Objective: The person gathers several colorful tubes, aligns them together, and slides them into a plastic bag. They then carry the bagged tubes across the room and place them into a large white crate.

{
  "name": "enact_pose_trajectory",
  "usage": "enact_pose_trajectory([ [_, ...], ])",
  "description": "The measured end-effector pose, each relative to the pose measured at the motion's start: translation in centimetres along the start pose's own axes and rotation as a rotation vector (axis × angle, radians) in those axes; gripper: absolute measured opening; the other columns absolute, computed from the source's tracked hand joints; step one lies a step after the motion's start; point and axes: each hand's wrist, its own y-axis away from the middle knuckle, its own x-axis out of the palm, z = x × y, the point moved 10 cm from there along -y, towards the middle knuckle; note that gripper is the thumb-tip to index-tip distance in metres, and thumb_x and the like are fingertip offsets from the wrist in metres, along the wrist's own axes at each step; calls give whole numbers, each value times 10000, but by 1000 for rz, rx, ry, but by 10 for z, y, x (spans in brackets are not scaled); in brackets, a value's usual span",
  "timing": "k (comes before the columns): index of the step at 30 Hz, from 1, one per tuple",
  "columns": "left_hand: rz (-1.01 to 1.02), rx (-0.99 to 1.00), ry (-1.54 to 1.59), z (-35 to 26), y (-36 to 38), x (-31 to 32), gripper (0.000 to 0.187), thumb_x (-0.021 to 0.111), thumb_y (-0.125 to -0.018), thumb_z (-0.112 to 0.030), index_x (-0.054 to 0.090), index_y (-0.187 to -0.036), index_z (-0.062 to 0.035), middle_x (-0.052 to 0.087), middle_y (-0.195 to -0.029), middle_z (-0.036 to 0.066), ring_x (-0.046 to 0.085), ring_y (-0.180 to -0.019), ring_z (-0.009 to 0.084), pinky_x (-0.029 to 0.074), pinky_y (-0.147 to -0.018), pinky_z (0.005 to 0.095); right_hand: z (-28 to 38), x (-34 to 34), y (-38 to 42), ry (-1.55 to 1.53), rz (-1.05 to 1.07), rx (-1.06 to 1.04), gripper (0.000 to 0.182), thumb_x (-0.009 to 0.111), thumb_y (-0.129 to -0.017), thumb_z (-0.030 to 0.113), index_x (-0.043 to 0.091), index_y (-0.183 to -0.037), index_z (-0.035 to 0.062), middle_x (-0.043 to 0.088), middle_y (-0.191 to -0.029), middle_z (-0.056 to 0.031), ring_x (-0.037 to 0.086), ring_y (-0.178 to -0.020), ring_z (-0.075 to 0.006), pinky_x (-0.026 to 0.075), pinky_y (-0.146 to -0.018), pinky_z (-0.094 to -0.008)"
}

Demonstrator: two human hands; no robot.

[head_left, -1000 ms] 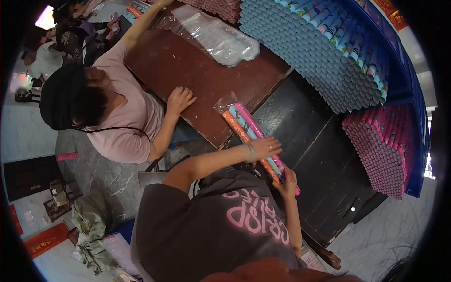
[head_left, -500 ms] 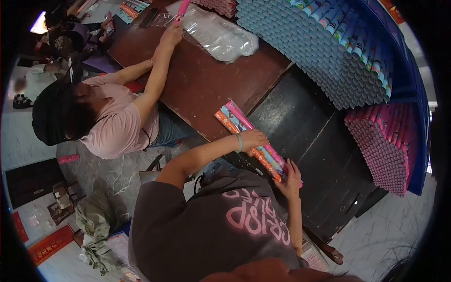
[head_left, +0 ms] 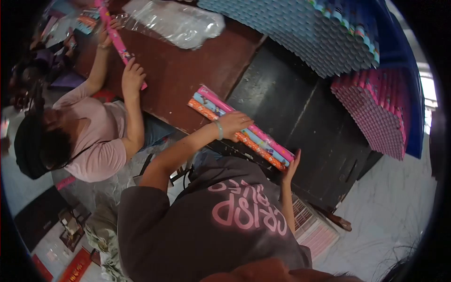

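Three patterned rolls, pink, light blue and orange, lie side by side as a bundle (head_left: 263, 143) across the edge between the red-brown and black table surfaces. My left hand (head_left: 235, 124), with a pale bracelet at its wrist, reaches over the middle of the bundle, its fingers closed around it. At the right end of the rolls is my right hand (head_left: 291, 165), its fingers stretched and its palm against the roll ends. Part of that hand is hidden behind the ends.
A co-worker in a pink shirt (head_left: 96, 141) holds a long pink roll (head_left: 117, 42) at the left. Clear plastic bags (head_left: 181, 23) lie on the red-brown table (head_left: 188, 66). Stacked blue tubes (head_left: 291, 33) and pink tubes (head_left: 376, 110) fill a blue rack (head_left: 413, 103).
The view has shifted. My right hand has moved from over the rolls' right end to flat against their ends. The co-worker's pink roll is now lower, with both hands on it.
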Motion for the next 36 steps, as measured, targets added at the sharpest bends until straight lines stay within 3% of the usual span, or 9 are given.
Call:
enact_pose_trajectory([
  [4,18,-45,18,2,-1,0,873,780,-497,-279,425,-1248,-13,502,-1205,127,472,-1113,278,365,-958,382,60,18,-1,560,27,-127,663,519,-876,312,225,-1379,-4,168,-1456,-179,199,-1330,-312,161,-1074,-386],
  [6,34,-31,26,1,-2,2,865,781,-495,-274,430,-1242,-14,504,-1200,128,471,-1114,276,361,-957,379,119,23,8,686,-186,-260,557,601,-819,284,419,-1282,34,366,-1345,-172,350,-1232,-324,257,-1011,-409],
  [9,41,-32,34,2,-1,2,872,783,-491,-272,425,-1244,-15,506,-1199,132,472,-1115,277,360,-957,380,139,63,14,962,-65,-409,148,689,-723,229,638,-761,96,562,-803,-36,503,-854,-227,316,-753,-356],
  [12,45,-60,22,5,-2,6,880,784,-497,-277,417,-1252,-13,506,-1200,135,474,-1112,280,363,-956,382,128,84,10,878,-53,-291,188,712,-690,277,646,-648,106,562,-738,-16,498,-786,-205,301,-711,-366],
  [19,19,-79,1,7,-2,2,907,778,-527,-300,375,-1285,-7,500,-1211,141,474,-1111,288,363,-957,383,112,47,13,711,-143,-272,120,680,-698,144,592,-690,62,554,-749,-60,510,-812,-252,340,-701,-372],
  [27,31,-97,-1,7,-4,4,1028,783,-532,-311,251,-1350,12,440,-1284,156,465,-1115,300,348,-970,386,82,-133,42,890,-422,-206,133,629,-802,127,567,-738,29,554,-777,-78,509,-717,-216,394,-667,-319],
  [30,60,-132,-35,10,-4,7,1022,789,-517,-305,269,-1341,1,418,-1310,142,455,-1124,296,344,-975,383,-5,-156,43,-321,-435,224,151,555,-891,209,584,-928,66,597,-867,-7,512,-775,-105,398,-692,-253],
  [33,35,-113,-57,6,-4,4,984,791,-506,-299,317,-1318,-10,424,-1306,132,457,-1123,295,345,-975,383,-16,-122,24,-614,-209,327,202,559,-889,241,568,-990,66,603,-873,-8,523,-820,-90,391,-707,-220],
  [36,28,-121,-69,6,-5,3,944,786,-506,-300,357,-1296,-16,433,-1299,127,454,-1126,295,345,-975,383,14,-83,4,43,-43,97,239,512,-917,193,596,-946,-29,635,-902,-59,570,-840,-110,429,-738,-231],
])
